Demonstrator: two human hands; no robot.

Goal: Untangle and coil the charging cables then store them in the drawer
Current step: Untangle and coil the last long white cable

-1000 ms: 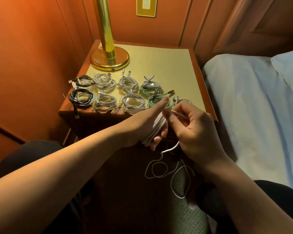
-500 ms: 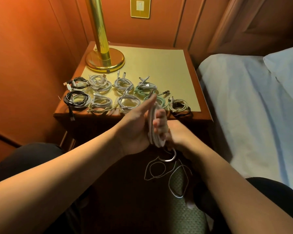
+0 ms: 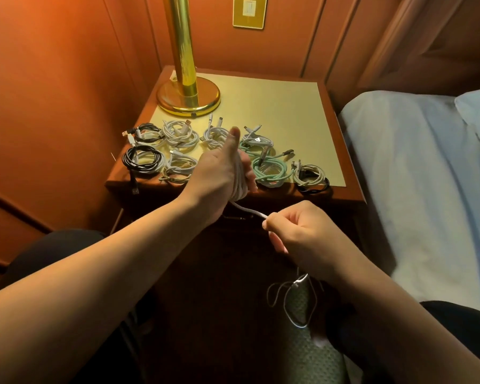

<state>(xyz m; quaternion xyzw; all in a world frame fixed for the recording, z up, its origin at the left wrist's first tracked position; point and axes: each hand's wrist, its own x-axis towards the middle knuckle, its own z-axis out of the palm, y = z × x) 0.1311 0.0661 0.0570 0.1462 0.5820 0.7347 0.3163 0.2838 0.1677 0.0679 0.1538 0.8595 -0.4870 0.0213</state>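
Walls of orange-brown wood [image 3: 53,92] stand on the left, and a small wooden nightstand [image 3: 344,151] sits in the corner with a yellow mat [image 3: 275,106] on top. At the mat's back left stands a shiny gold lamp base [image 3: 188,99] with its tall pole. Near the front edge lie many coiled cables in two rows: black ones [image 3: 142,159] at the left, white ones [image 3: 179,133] in the middle, green ones [image 3: 269,169] and a white-and-black one [image 3: 310,175] at the right. The left hand [image 3: 219,173] is held up in front of the middle coils and hides some of them. Its thumb points up and its fingers are curled, with the white cable [image 3: 237,180] wound round the hand in loops. The cable runs down and right to the right hand [image 3: 297,231], whose fingers are curled tight, pinching it. The loose end hangs below the right hand over a green patterned floor [image 3: 311,356]. A gold wall plate [image 3: 250,11] is high up, and a bed with a pale blue sheet [image 3: 413,176] is at the right. Half a second ago the two hands were pressed close together; now the right hand has pulled away down and right, and the cable is stretched between them.
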